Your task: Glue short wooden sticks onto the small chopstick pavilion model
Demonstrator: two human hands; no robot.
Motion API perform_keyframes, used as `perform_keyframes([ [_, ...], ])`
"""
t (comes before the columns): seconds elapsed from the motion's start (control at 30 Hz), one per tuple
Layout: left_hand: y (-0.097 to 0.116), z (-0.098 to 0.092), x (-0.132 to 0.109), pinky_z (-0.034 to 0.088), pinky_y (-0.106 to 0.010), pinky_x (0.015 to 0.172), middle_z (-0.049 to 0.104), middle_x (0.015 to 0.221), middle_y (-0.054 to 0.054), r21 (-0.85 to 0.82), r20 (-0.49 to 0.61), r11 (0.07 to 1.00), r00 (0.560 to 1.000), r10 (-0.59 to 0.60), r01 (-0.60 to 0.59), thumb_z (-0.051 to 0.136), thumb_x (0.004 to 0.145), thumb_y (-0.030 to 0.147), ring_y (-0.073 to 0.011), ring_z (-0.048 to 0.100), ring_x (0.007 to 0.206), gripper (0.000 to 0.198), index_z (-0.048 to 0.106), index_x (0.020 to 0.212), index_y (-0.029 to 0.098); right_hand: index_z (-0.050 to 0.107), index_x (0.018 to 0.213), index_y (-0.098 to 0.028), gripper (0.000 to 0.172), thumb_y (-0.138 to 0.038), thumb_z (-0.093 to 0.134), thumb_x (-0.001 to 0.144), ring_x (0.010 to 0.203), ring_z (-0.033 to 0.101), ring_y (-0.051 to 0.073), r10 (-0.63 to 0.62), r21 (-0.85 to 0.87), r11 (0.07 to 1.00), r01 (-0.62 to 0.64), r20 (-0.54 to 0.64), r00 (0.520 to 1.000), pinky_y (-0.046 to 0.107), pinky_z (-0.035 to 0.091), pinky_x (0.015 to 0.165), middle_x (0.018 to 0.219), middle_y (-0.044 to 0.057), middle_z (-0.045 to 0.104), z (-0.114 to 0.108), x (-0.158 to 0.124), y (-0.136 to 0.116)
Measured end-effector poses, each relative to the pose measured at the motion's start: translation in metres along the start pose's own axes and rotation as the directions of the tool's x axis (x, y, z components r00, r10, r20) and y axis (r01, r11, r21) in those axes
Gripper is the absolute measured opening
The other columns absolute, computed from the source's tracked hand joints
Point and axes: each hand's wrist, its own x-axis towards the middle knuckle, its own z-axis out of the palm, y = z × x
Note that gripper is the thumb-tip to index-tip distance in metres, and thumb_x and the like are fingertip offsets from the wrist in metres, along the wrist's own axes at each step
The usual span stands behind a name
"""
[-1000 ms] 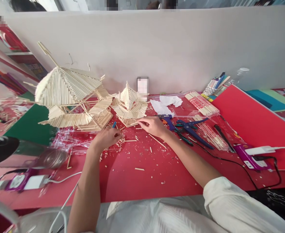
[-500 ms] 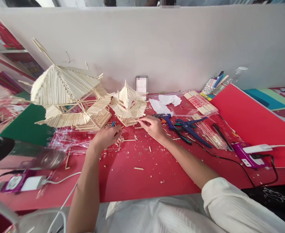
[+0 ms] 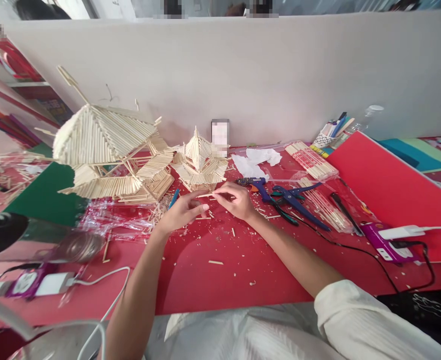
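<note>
A short pale wooden stick (image 3: 205, 195) is pinched between the thumb and fingers of my right hand (image 3: 237, 201). My left hand (image 3: 182, 212) is beside the stick's other end, with thumb and index finger apart; its fingertips are close to the stick, and contact is unclear. Just behind the hands stands a small model pavilion (image 3: 199, 162) built of wooden sticks. A larger stick pavilion (image 3: 105, 137) with a ribbed roof rises to its left. Next to my left hand a slim blue object (image 3: 174, 198) shows, partly hidden behind the hand.
Right of my hands lie a blue glue gun (image 3: 258, 185), blue-handled cutters (image 3: 297, 202) and bundled sticks (image 3: 310, 160). A dark cable (image 3: 350, 245) crosses the red table (image 3: 205, 285). A clear jar (image 3: 73, 245) lies left. Wood scraps are scattered about.
My left hand has moved right and turned, its thumb now showing apart from the index finger. My right hand has drawn slightly back from the small pavilion, and the stick in it now shows clearly.
</note>
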Motion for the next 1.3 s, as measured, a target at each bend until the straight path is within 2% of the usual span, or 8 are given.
perform_keyframes([
  [0.1,-0.002,0.001,0.001,0.029,-0.021,0.046,0.068,0.068,-0.002,-0.086,0.079,0.995,0.996,-0.052,0.059,0.063,0.089,0.062,-0.0057,0.041,0.046,0.053,0.071,0.103,0.012,0.074,0.096,-0.023,0.013,-0.03,0.064,0.099,0.075,0.066,0.016,-0.018,-0.038,0.999,0.02,0.069,0.997,0.031,0.055,0.07,0.086,0.003,0.071,-0.003,-0.002,0.002],
  [0.17,-0.002,-0.005,-0.002,0.028,-0.021,0.046,0.064,0.062,-0.001,-0.098,0.125,0.99,0.988,-0.09,0.103,0.065,0.086,0.064,-0.006,0.041,0.046,0.05,0.069,0.085,0.014,0.072,0.094,-0.023,0.013,-0.031,0.063,0.099,0.073,0.065,0.016,-0.012,-0.084,0.996,0.021,0.096,0.995,0.031,0.055,0.068,0.084,0.003,0.07,-0.006,-0.002,0.006],
  [0.3,0.003,-0.027,-0.018,0.027,-0.022,0.046,0.049,0.051,0.003,-0.135,0.116,0.986,0.99,-0.078,0.094,0.063,0.082,0.07,-0.0069,0.036,0.045,0.053,0.059,0.072,0.018,0.071,0.09,-0.022,0.016,-0.03,0.061,0.1,0.073,0.064,0.016,-0.01,-0.181,0.983,0.029,0.106,0.994,0.031,0.054,0.068,0.084,0.004,0.07,-0.014,-0.002,0.014],
  [0.43,0.008,-0.043,-0.028,0.027,-0.026,0.05,0.038,0.051,0.004,0.124,-0.003,0.989,0.996,-0.086,0.086,0.051,0.092,0.065,-0.0074,0.03,0.048,0.057,0.041,0.057,0.02,0.071,0.094,-0.022,0.013,-0.026,0.061,0.1,0.076,0.065,0.017,-0.006,-0.227,0.974,0.013,0.03,1.0,0.031,0.054,0.072,0.086,0.004,0.071,-0.014,-0.002,0.02],
  [0.6,-0.004,-0.039,-0.016,0.024,-0.028,0.055,0.035,0.054,0.004,0.477,-0.126,0.868,0.988,-0.09,0.14,0.042,0.097,0.057,-0.0098,0.031,0.051,0.053,0.036,0.058,0.021,0.073,0.097,-0.021,0.011,-0.021,0.063,0.099,0.084,0.069,0.018,0.012,-0.223,0.975,-0.007,0.02,1.0,0.032,0.056,0.077,0.093,0.005,0.074,-0.001,-0.002,0.021],
  [0.77,-0.012,-0.026,-0.006,0.029,-0.028,0.061,0.059,0.064,-0.001,0.681,-0.132,0.71,0.984,-0.122,0.18,0.041,0.099,0.045,-0.0152,0.053,0.061,0.043,0.056,0.067,0.021,0.077,0.099,-0.023,0.011,-0.02,0.066,0.098,0.09,0.072,0.02,0.061,-0.262,0.964,-0.051,0.027,0.998,0.032,0.058,0.08,0.102,0.006,0.077,0.009,0.0,0.026],
  [0.97,-0.014,-0.022,-0.005,0.035,-0.027,0.064,0.071,0.078,-0.007,0.763,-0.115,0.624,0.986,-0.123,0.167,0.04,0.101,0.041,-0.0198,0.065,0.07,0.041,0.066,0.076,0.022,0.079,0.1,-0.022,0.013,-0.017,0.068,0.096,0.086,0.074,0.021,0.039,-0.339,0.941,-0.009,0.082,0.996,0.032,0.058,0.078,0.101,0.006,0.079,0.014,0.001,0.034],
  [1.3,-0.014,-0.021,-0.005,0.036,-0.028,0.066,0.07,0.076,-0.007,0.784,-0.119,0.599,0.986,-0.116,0.165,0.039,0.102,0.043,-0.0204,0.066,0.073,0.044,0.063,0.073,0.021,0.08,0.1,-0.023,0.015,-0.017,0.068,0.096,0.086,0.074,0.02,0.028,-0.408,0.913,0.015,0.099,0.995,0.031,0.058,0.076,0.101,0.005,0.079,0.015,0.001,0.034],
])
